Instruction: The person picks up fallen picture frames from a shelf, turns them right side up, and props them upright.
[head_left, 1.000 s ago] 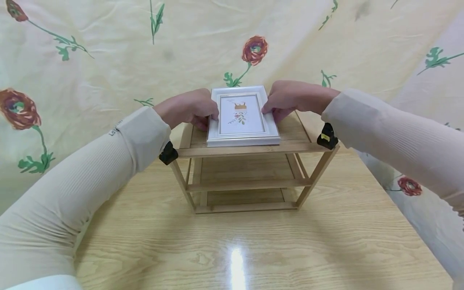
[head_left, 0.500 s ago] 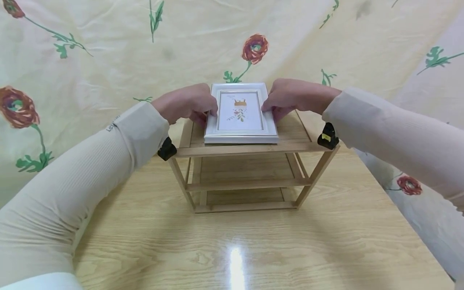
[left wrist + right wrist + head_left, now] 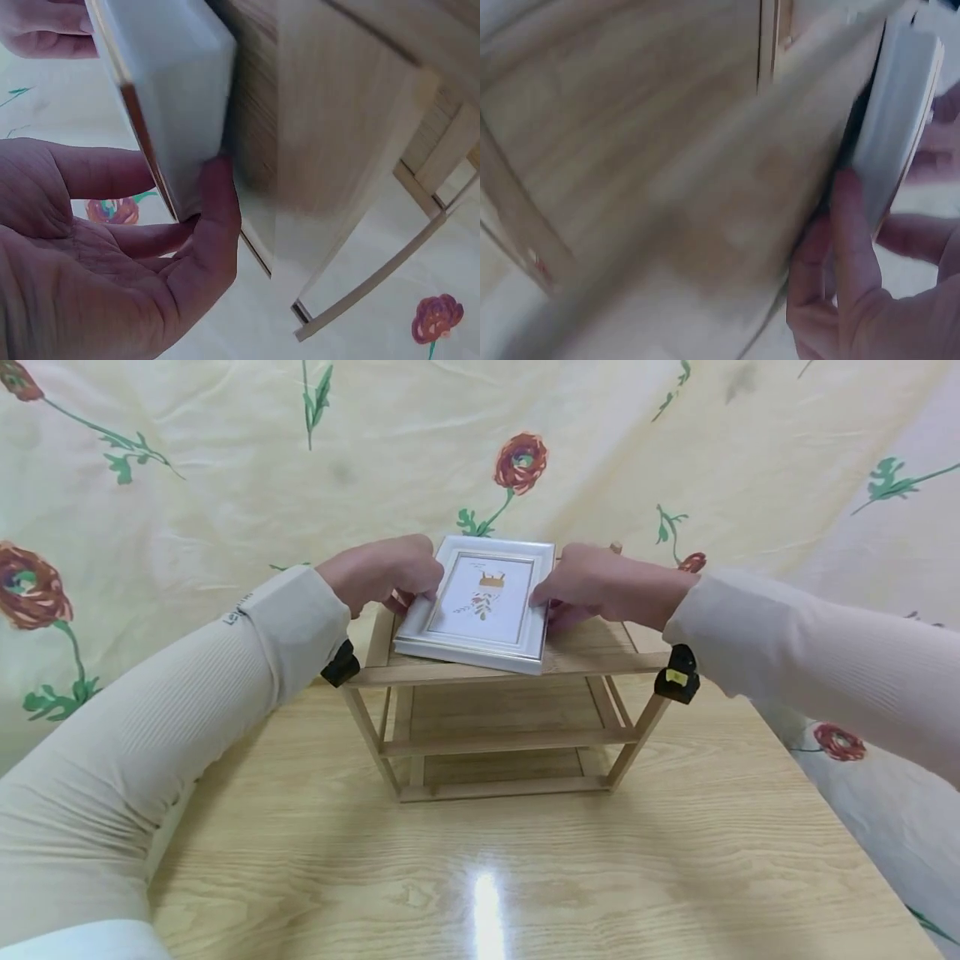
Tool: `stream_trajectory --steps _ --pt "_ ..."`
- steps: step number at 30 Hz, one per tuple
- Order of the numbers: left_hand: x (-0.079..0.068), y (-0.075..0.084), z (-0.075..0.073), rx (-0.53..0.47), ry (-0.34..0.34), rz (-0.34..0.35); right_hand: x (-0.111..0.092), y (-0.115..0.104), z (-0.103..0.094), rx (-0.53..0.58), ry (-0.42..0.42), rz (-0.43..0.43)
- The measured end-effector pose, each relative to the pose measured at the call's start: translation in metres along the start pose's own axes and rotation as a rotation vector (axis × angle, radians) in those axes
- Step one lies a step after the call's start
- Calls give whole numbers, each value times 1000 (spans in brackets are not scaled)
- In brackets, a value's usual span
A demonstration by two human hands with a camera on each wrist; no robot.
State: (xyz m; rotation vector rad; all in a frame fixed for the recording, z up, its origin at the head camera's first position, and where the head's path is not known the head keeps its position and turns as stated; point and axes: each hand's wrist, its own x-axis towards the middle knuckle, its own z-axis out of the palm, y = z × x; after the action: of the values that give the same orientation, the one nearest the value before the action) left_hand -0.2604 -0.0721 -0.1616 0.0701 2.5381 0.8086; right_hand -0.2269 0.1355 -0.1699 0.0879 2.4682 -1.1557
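A white picture frame (image 3: 491,597) with a small plant print lies face up at the top of a three-tier wooden shelf (image 3: 457,673), turned askew. On its left side my left hand (image 3: 390,572) pinches the edge, thumb above and fingers below. My right hand (image 3: 585,583) grips the opposite side in the same way. The left wrist view shows the left fingers (image 3: 217,217) curled round a corner of the frame. In the right wrist view, the right fingers (image 3: 851,232) lie at its underside. Whether the frame fully touches the top board cannot be told.
The shelf stands on a light wood-grain table (image 3: 420,877), with its two lower boards in sight below. Behind hangs a cream cloth (image 3: 225,460) printed with red flowers. A black wrist camera (image 3: 677,675) sits close to the shelf's right front corner.
The picture frame has turned, its near end swinging left while its far end stays about level. My right hand has come slightly nearer and left with it. Both hands keep their hold.
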Motion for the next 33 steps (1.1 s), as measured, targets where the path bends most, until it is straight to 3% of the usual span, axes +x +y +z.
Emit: stream_trajectory --steps 5,9,16,25,33 --pt "1 3 1 65 -11 -3 -13 5 11 137 25 -27" --pt "1 7 2 111 -17 -7 -21 8 14 176 29 -39" --pt "1 11 6 127 -15 -19 -28 13 16 188 3 -68" --pt "4 9 8 140 -28 -5 -28 13 15 147 4 -16" --pt "5 13 7 177 -20 -4 -33 11 17 175 12 -18"
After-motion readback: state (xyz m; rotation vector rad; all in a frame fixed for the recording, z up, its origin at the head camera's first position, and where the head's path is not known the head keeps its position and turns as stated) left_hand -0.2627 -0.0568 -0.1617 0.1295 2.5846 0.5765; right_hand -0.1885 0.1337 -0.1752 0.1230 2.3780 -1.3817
